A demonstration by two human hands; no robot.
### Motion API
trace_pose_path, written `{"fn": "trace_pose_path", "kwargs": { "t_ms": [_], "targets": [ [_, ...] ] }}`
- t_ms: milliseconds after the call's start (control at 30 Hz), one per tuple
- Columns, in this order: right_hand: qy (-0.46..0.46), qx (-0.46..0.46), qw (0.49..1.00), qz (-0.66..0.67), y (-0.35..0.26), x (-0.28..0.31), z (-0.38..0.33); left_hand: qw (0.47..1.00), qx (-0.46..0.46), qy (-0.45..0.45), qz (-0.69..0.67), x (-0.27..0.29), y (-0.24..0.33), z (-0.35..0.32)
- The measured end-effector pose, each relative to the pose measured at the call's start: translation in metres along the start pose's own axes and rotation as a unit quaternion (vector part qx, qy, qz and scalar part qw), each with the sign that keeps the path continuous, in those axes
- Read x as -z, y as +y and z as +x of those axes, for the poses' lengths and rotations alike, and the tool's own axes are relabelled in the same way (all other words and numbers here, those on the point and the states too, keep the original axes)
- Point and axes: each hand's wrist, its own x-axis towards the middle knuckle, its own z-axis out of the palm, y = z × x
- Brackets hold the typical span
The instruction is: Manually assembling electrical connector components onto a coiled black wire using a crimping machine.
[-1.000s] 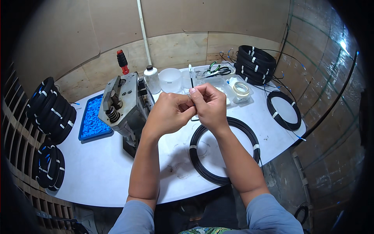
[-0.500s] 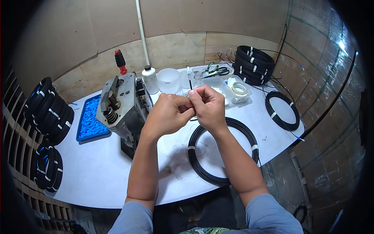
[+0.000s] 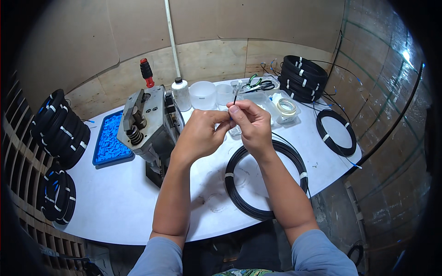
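Note:
A thin black cable (image 3: 235, 98) with a pale tip stands up from between my fingers, above the middle of the table. My right hand (image 3: 254, 129) pinches it between thumb and forefinger. Fingertips of my left hand (image 3: 202, 134) are closed against the right ones, on the same cable; the exact grip point is hidden. Below my right forearm lies a coil of black cable (image 3: 235, 198), bound with white tape bands.
Left of my hands stands a metal hand press (image 3: 154, 117), beside a blue tray (image 3: 110, 162) of small blue parts. Bundled coils (image 3: 60, 129) sit at the left, stacked coils (image 3: 301, 78) at the back right. Behind are a white bottle (image 3: 181, 97), a tub (image 3: 202, 95) and scissors (image 3: 264, 86).
The upright cable end has tilted slightly and stands shorter above my fingers. Both hands remain together; the whole view has shifted a little.

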Motion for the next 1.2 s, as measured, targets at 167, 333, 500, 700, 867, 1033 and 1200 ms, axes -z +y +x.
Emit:
{"fn": "trace_pose_path", "kwargs": {
  "t_ms": [167, 333, 500, 700, 867, 1033, 1200],
  "targets": [
    [-0.005, -0.045, 0.999, 0.003, 0.000, 0.006, 0.001, 0.999, -0.029, -0.046, -0.002, -0.002, -0.006, -0.001],
    [0.013, -0.029, 0.999, 0.013, -0.002, 0.004, -0.002, 0.998, -0.039, -0.049, -0.016, -0.005, -0.009, 0.000],
    [0.033, -0.025, 0.999, 0.001, 0.000, 0.003, -0.003, 0.997, -0.018, -0.068, 0.003, -0.007, -0.010, 0.002],
    [0.061, -0.012, 0.996, -0.058, 0.002, -0.002, -0.003, 0.999, -0.010, -0.044, -0.009, -0.008, -0.011, 0.002],
    [0.095, -0.017, 0.991, -0.089, -0.004, -0.003, -0.001, 0.999, 0.006, -0.034, -0.041, -0.007, -0.009, 0.003],
    [0.067, -0.081, 0.993, -0.058, -0.004, 0.000, -0.001, 0.999, 0.009, -0.031, -0.036, -0.010, -0.007, 0.000],
    [0.060, -0.088, 0.994, -0.010, -0.009, -0.003, -0.001, 0.995, 0.078, -0.019, -0.051, -0.006, -0.003, 0.002]
  ]
}}
